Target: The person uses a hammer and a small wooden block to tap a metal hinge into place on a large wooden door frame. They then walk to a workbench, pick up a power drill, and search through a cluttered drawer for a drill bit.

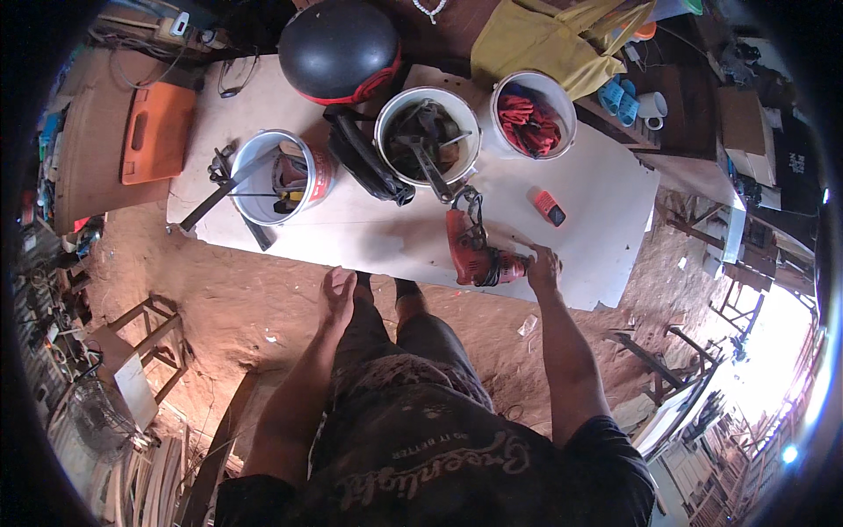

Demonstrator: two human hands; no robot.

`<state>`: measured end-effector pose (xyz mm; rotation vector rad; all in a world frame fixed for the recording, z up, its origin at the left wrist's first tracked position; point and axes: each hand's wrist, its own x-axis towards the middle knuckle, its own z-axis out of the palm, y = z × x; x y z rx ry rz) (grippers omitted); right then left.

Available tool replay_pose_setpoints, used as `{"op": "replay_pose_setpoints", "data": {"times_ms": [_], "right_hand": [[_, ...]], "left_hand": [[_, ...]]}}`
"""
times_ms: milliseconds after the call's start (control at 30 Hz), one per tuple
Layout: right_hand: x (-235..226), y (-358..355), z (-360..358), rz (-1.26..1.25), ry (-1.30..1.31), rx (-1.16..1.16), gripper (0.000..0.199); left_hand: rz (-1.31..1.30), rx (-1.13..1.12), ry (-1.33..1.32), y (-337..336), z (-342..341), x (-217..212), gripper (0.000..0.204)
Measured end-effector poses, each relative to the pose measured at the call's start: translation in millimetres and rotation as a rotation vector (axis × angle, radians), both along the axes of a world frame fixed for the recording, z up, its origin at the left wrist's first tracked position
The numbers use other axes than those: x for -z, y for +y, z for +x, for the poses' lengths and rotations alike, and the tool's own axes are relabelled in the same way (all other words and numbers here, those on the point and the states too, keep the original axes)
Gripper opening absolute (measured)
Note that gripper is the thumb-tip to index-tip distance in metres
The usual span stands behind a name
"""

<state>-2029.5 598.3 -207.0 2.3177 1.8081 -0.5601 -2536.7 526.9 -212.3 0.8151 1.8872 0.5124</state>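
Note:
A red power drill (474, 255) lies near the front edge of the white table (378, 237), its dark cord bunched at the handle. My right hand (544, 269) is closed round the drill's chuck end. By the table's front edge, left of the drill, my left hand (336, 299) holds nothing, its fingers loosely extended. Beyond the drill, a small red and black box (549, 208) rests on the tabletop. A white bucket of tools (383, 132) stands behind the drill, with a black bag (351, 154) beside it.
Another tool bucket (255, 211) with a saw sticking out stands at left. A bucket (494, 132) holding red cloth is at back right. A black helmet (338, 53) sits at the back. An orange case (162, 132) stands left, wooden stools (154, 338) below it.

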Motion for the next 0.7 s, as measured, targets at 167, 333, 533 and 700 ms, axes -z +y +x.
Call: {"op": "replay_pose_setpoints", "data": {"times_ms": [167,333,533,700], "right_hand": [[6.2,-4.0,5.5,0.097,0.079,0.235,0.031],[-69.8,87.8,-92.5,0.484,0.404,0.186,0.025],[-157.4,217.8,-217.5,0.414,0.836,-0.136,0.024],[-97.2,291.4,-271.5,-0.268,0.024,-0.373,0.032]], "left_hand": [[-0.030,0.141,-0.003,26.0,12.9,-12.5,0.062],[0.085,0.109,0.056,52.6,39.4,-5.9,0.054],[0.363,-0.017,-0.143,132.5,110.7,-84.3,0.034],[-0.098,-0.469,-0.978,204.8,158.2,-129.0,0.036]]}}
